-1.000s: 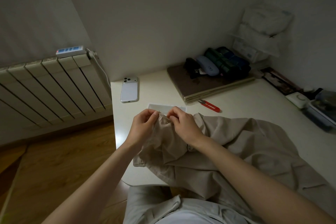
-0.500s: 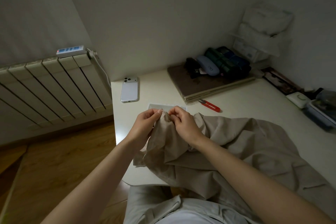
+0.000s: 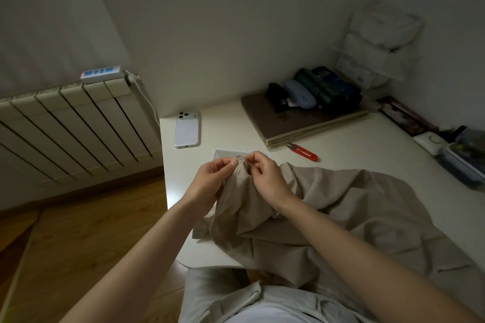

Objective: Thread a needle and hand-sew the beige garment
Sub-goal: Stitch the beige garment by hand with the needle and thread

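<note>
We see one beige garment (image 3: 354, 212): soft woven cloth, crumpled, on smooth white table (image 3: 367, 155), near edge spilling toward lap. Two hands above it: left hand (image 3: 212, 181) pinches peaked fold, right hand (image 3: 265, 178) pinches same fold from other side. Needle too small for us to tell. Behind: one flat pale sheet (image 3: 225, 152), one red snips (image 3: 304, 151), one glossy phone (image 3: 186, 130). Far right: one clear box (image 3: 464, 165), contents unclear.

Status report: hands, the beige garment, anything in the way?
Left grip and right grip both pinch beige garment at its raised edge. Needle too small to see. Red snips beyond the hands, not blocking.
</note>
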The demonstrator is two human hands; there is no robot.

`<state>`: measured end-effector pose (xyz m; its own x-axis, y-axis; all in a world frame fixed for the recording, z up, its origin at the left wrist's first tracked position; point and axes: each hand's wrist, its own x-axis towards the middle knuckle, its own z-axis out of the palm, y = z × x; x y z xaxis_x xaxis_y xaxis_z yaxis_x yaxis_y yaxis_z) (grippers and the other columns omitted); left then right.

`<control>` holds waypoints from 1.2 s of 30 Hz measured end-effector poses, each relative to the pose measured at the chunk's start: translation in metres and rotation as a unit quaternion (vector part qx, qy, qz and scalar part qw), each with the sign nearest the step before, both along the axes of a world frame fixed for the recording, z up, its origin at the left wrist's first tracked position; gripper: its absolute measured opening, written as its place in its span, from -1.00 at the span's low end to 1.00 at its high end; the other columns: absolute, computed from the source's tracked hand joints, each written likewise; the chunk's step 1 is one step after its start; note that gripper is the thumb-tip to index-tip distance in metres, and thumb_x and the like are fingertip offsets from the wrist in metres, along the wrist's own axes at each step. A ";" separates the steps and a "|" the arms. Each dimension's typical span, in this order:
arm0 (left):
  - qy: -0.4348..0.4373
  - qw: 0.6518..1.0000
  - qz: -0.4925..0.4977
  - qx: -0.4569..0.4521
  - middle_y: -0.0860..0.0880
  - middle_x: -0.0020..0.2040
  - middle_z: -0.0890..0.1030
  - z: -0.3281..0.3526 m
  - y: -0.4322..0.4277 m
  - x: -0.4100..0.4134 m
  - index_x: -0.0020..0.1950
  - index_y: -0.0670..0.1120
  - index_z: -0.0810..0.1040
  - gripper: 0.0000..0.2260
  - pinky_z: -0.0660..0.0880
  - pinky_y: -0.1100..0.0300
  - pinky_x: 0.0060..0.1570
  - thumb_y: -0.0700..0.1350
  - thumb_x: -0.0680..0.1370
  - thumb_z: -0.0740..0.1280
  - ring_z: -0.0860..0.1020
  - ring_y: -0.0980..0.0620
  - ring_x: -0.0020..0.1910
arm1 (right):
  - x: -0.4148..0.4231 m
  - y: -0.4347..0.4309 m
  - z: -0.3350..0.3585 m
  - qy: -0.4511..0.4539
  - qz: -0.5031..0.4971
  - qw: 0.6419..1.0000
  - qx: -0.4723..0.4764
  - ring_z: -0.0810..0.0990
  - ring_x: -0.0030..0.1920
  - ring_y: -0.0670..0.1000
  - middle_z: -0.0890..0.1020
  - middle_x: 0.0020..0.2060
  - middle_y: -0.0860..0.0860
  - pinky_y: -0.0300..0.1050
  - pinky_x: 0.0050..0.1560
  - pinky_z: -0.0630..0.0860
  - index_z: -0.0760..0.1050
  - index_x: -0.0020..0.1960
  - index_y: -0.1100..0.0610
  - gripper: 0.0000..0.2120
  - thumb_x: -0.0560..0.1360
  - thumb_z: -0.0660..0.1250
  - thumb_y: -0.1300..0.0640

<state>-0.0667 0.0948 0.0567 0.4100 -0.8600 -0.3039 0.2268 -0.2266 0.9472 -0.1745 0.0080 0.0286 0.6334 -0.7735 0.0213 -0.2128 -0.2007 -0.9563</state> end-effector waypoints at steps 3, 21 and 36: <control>0.007 1.000 -0.004 0.007 -0.07 -0.18 0.64 0.002 -0.001 0.003 -0.03 -0.14 0.62 -0.83 0.55 0.25 -0.19 -0.08 0.57 0.29 0.60 0.02 -0.18 | -0.001 -0.003 0.001 0.000 0.018 1.000 0.011 0.58 -0.06 -0.02 0.62 -0.08 0.11 -0.32 -0.04 0.48 0.48 0.07 0.23 -0.85 0.61 0.14 0.30; 0.009 1.000 -0.021 -0.017 -0.03 -0.23 0.61 0.007 -0.003 -0.001 -0.11 -0.14 0.58 -0.84 0.52 0.31 -0.27 -0.12 0.59 0.26 0.60 0.10 -0.24 | -0.004 -0.010 -0.008 -0.005 0.028 0.999 0.038 0.56 -0.01 -0.04 0.59 -0.08 0.06 -0.29 0.03 0.49 0.48 -0.03 0.14 -0.82 0.59 0.16 0.35; 0.014 0.999 -0.014 -0.025 -0.08 -0.16 0.61 0.011 -0.004 -0.004 -0.09 -0.12 0.60 -0.81 0.51 0.19 -0.11 -0.10 0.60 0.23 0.57 0.00 -0.13 | -0.007 -0.015 -0.012 0.002 0.023 1.000 0.009 0.59 0.06 0.05 0.62 -0.04 0.11 0.00 0.16 0.54 0.53 0.04 0.23 -0.81 0.58 0.15 0.36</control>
<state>-0.0705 0.0905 0.0674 0.3767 -0.8857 -0.2714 0.2483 -0.1857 0.9507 -0.1815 -0.0071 0.0162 0.6683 -0.7438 0.0054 -0.2079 -0.1938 -0.9588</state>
